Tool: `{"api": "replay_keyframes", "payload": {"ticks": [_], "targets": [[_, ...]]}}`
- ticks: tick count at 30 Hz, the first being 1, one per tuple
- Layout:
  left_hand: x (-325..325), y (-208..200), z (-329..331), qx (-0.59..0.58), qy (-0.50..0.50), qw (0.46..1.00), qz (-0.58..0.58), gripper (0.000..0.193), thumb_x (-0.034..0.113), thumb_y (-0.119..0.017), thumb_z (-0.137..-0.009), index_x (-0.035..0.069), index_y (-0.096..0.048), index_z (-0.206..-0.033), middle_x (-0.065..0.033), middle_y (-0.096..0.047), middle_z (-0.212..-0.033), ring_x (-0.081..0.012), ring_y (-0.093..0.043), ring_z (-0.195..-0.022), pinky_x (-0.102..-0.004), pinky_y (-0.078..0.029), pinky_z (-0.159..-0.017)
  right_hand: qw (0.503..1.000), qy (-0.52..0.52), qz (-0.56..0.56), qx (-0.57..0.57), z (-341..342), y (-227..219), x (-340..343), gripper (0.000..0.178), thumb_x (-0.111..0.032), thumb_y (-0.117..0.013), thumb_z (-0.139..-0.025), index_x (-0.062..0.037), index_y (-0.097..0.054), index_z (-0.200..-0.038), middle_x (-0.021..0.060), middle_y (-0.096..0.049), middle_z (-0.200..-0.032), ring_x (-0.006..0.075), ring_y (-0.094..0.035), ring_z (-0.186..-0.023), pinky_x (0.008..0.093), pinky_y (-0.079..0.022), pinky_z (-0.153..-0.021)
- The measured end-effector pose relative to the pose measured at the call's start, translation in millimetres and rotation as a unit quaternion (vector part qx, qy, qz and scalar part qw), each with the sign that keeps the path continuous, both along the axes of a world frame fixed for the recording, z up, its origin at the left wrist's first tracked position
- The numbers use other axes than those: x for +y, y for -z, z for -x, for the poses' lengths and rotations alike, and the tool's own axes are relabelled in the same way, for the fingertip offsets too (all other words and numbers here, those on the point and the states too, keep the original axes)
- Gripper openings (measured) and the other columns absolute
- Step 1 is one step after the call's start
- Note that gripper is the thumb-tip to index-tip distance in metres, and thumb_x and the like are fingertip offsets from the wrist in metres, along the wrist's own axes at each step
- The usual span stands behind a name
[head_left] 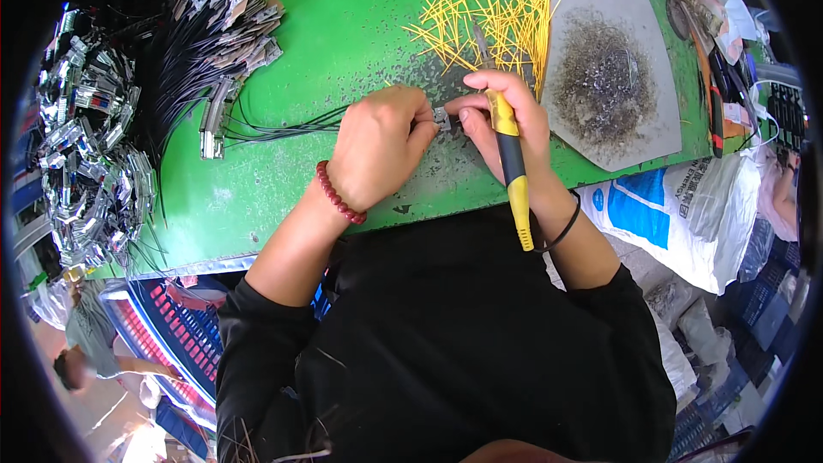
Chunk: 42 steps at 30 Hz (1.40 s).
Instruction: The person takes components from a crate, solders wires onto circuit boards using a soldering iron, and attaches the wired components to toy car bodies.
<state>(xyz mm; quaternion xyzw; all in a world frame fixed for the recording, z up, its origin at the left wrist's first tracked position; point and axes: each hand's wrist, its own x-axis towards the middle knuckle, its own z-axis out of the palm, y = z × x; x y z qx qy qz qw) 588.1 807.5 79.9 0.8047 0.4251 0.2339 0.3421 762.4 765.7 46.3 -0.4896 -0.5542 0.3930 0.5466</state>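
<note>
My left hand [381,141], with a red bead bracelet at the wrist, is closed in a pinch on a small silvery metal part [441,117]. Black wires [291,127] lead leftward from under this hand toward a few metal pieces [216,120] lying on the green table. My right hand [514,124] grips a yellow and black soldering iron [512,159], its tip end pointing away from me over the yellow wires. The extended forefinger and thumb side of the right hand come close to the metal part. Whether they touch it, I cannot tell.
Many cut yellow wires [514,17] lie at the far middle. Right of them sits a grey board [570,13] strewn with dark residue. Bundled metal parts with black wires [227,17] and a shiny heap [90,137] occupy the left. A white sack [711,214] hangs at the right edge.
</note>
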Motion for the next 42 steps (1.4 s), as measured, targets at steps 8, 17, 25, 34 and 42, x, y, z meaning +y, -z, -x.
{"api": "replay_keyframes", "payload": {"ticks": [8, 17, 25, 34, 42], "targets": [[-1, 4, 1, -0.003, -0.011, 1.0, -0.013, 0.01, 0.007, -0.063, -0.076, 0.002, -0.055, -0.073, -0.0143, -0.06, -0.072, -0.0342, -0.06, -0.072, -0.0432, -0.049, -0.064, 0.99, -0.037, -0.067, -0.116, -8, -4, -7, 0.031, 0.009, -0.059, -0.085, -0.0019, -0.054, -0.113, 0.0084, -0.064, -0.094, 0.018, -0.069, -0.089, 0.0251, -0.053, -0.071], [0, 6, 0, 0.011, -0.007, 1.0, -0.019, 0.009, 0.005, -0.066, -0.076, 0.001, -0.057, -0.077, -0.0128, -0.059, -0.072, -0.0301, -0.06, -0.069, -0.0378, -0.047, -0.062, 0.994, -0.033, -0.059, -0.09, -3, -8, 2, 0.033, 0.009, -0.065, -0.079, -0.0043, -0.059, -0.109, 0.0104, -0.066, -0.089, 0.0181, -0.07, -0.08, 0.0263, -0.054, -0.068], [-2, 6, 0, 0.003, -0.011, 1.0, -0.019, 0.007, 0.006, -0.061, -0.076, 0.002, -0.056, -0.074, -0.0156, -0.06, -0.074, -0.0355, -0.06, -0.074, -0.045, -0.049, -0.065, 0.99, -0.038, -0.069, -0.114, 0, -9, 8, 0.033, 0.004, -0.067, -0.079, -0.0089, -0.06, -0.109, 0.0081, -0.066, -0.082, 0.0192, -0.069, -0.073, 0.0276, -0.053, -0.063], [-2, 5, 1, -0.029, -0.018, 0.999, 0.01, 0.011, 0.009, -0.065, -0.076, 0.002, -0.057, -0.074, -0.0139, -0.06, -0.074, -0.034, -0.06, -0.075, -0.043, -0.048, -0.067, 0.976, -0.025, -0.08, -0.201, -1, -8, 5, 0.037, 0.0, -0.07, -0.073, -0.0133, -0.062, -0.106, 0.0064, -0.063, -0.075, 0.0202, -0.062, -0.06, 0.0299, -0.047, -0.054], [-3, 9, 0, -0.046, -0.023, 0.999, 0.01, 0.01, 0.007, -0.067, -0.077, 0.0, -0.061, -0.08, -0.013, -0.061, -0.076, -0.0301, -0.06, -0.072, -0.0376, -0.048, -0.065, 0.986, -0.004, -0.098, -0.133, 1, -3, 3, 0.033, 0.004, -0.068, -0.076, -0.0099, -0.061, -0.105, 0.0085, -0.063, -0.079, 0.0196, -0.063, -0.063, 0.0287, -0.048, -0.057]]}}
